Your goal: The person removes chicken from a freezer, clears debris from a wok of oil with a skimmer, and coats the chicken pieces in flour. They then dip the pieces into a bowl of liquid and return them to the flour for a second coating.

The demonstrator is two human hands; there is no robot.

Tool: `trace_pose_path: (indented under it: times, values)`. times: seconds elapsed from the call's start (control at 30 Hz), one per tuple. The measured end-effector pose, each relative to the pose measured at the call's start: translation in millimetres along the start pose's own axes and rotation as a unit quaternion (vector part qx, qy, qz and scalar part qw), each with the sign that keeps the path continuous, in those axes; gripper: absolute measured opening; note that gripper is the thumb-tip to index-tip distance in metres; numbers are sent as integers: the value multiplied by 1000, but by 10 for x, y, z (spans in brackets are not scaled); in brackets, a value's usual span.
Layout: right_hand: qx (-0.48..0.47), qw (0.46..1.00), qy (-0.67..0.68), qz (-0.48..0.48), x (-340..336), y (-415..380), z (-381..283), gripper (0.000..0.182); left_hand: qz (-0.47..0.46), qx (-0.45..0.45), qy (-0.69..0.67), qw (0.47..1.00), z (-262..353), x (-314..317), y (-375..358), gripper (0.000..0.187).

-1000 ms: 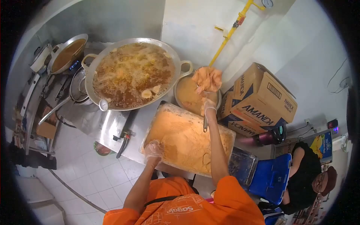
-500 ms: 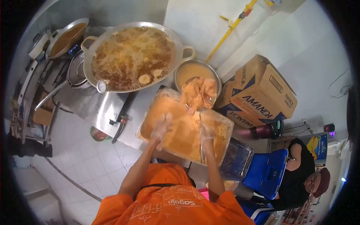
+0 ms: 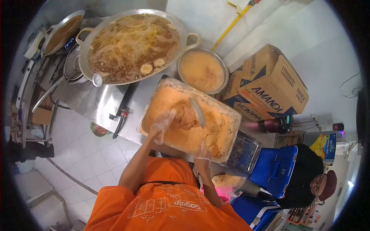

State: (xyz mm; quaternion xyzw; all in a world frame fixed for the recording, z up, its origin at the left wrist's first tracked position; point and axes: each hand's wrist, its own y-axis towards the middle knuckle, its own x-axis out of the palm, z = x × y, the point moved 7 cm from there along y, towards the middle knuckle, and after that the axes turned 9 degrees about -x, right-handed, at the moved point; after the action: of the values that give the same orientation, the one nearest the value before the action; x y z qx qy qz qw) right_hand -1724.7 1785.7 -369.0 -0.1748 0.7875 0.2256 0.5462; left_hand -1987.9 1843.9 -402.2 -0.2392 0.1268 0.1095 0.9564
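A large tray [image 3: 233, 135] of orange-tinted flour lies in front of me. My left hand [image 3: 163, 124], in a clear glove, is over its left part with its fingers apart, beside wet battered pieces [image 3: 187, 117]. At the tray's near edge, my right hand [image 3: 202, 154], also gloved, is closed on the handle of a metal strainer [image 3: 197, 111]. The strainer is tipped on its side over the pieces, its bowl partly seen edge-on. Beyond the tray, a round metal bowl [image 3: 202, 71] holds orange liquid.
A wide pan [image 3: 133, 48] of bubbling oil stands at the back left, with a thermometer [image 3: 98, 79] at its rim. Cardboard boxes [image 3: 266, 88] and a dark tray [image 3: 243, 152] are at the right. Another person [image 3: 302, 177] is near a blue cooler [image 3: 275, 173].
The strainer has moved from over the bowl to the tray and tipped; the battered pieces are now in the flour. My right hand has moved toward me and slightly left.
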Motion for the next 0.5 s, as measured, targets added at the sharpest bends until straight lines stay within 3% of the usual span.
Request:
trace_pose_path:
  times: [0.07, 0.1, 0.17, 0.23, 0.3, 0.37, 0.43, 0.5]
  values:
    - [38, 999, 30, 2, -14, 3, 64, 28, -26, -99, 203, 974, 398, -287, -404, 64]
    - [86, 992, 94, 16, -70, 22, 86, 28, -26, -101, 203, 974, 267, -280, -388, 64]
    - [133, 978, 160, 29, -185, 108, 65, 28, 105, -8, 271, 957, 72, -390, -353, 47]
    - [226, 932, 282, 6, -189, 257, 133, 27, 97, -42, 258, 960, -40, -422, -345, 43]
    - [201, 953, 216, 68, -193, 587, 347, 26, 92, -75, 240, 963, -129, -428, -342, 40]
    - [30, 971, 131, 200, -493, 1106, 348, 25, 115, 5, 398, 910, -98, -315, -378, 30]
    - [188, 958, 203, 71, -773, 1764, 285, 37, 157, 21, 358, 920, -259, -331, -338, 27]
    - [150, 977, 119, 89, -757, 2291, 564, 37, 196, 43, 320, 926, -217, -391, -350, 24]
